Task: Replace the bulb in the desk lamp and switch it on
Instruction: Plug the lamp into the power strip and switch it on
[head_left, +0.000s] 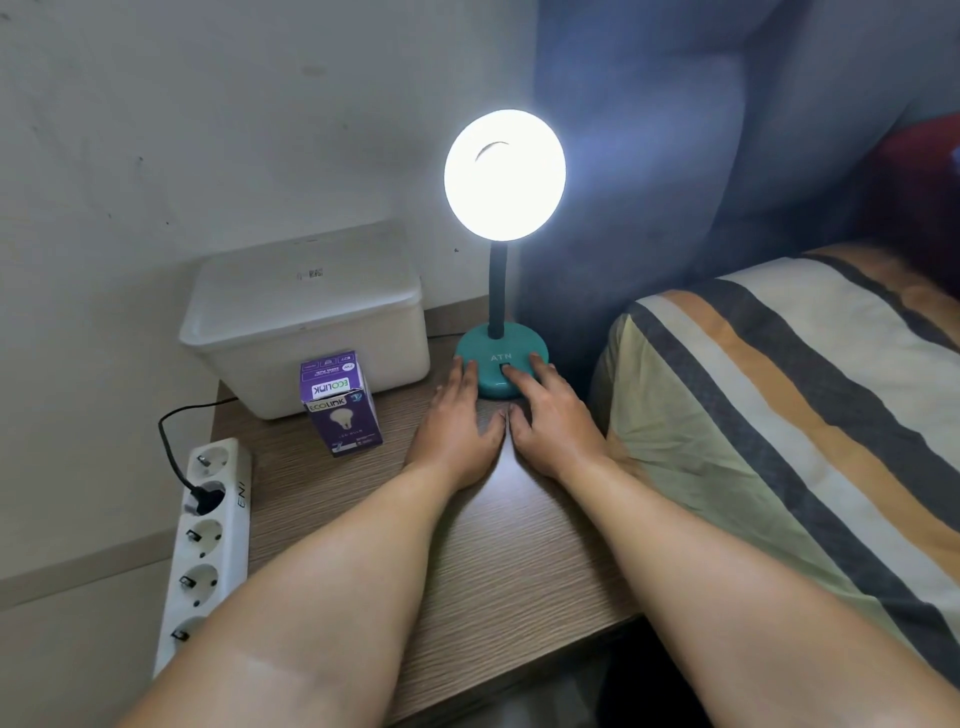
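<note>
On the wood-grain surface (467, 582) beside a bed, read as a clock face with 6 o'clock nearest the person.

Lamp (496, 358) stands at 1 o'clock. It has a round teal base marked ATN, a dark bendy neck and a round head (505, 175), lit and turned toward the camera. Glare whites out the head, so the bulb inside cannot be made out.

Left grip (457, 423) lies flat near centre, released, fingers straight, tips touching the base's 9 o'clock edge. Right grip (553, 421) is released too, fingers stretched onto the top of the base from its 4 o'clock side. Its index tip rests on the dark switch (503, 368) under the lettering. Thumb tips meet on the surface just at 6 o'clock of the base.

Purple bulb box (343, 402) stands upright at 10 o'clock, ECOLINK printed on it, near the left grip but apart from it. White lidded bin (306, 317) sits right behind the box at 11 o'clock, against the wall. Cannot tell whether box and bin touch.

White power strip (208, 535) lies off the surface's 9 o'clock edge. One black plug (205, 496) sits in its second socket from the far end, and a black cord (166, 441) loops up toward the bin.

Bed with striped cover (779, 405) runs along 3 o'clock. Blue padded headboard (675, 156) rises behind the lamp.
</note>
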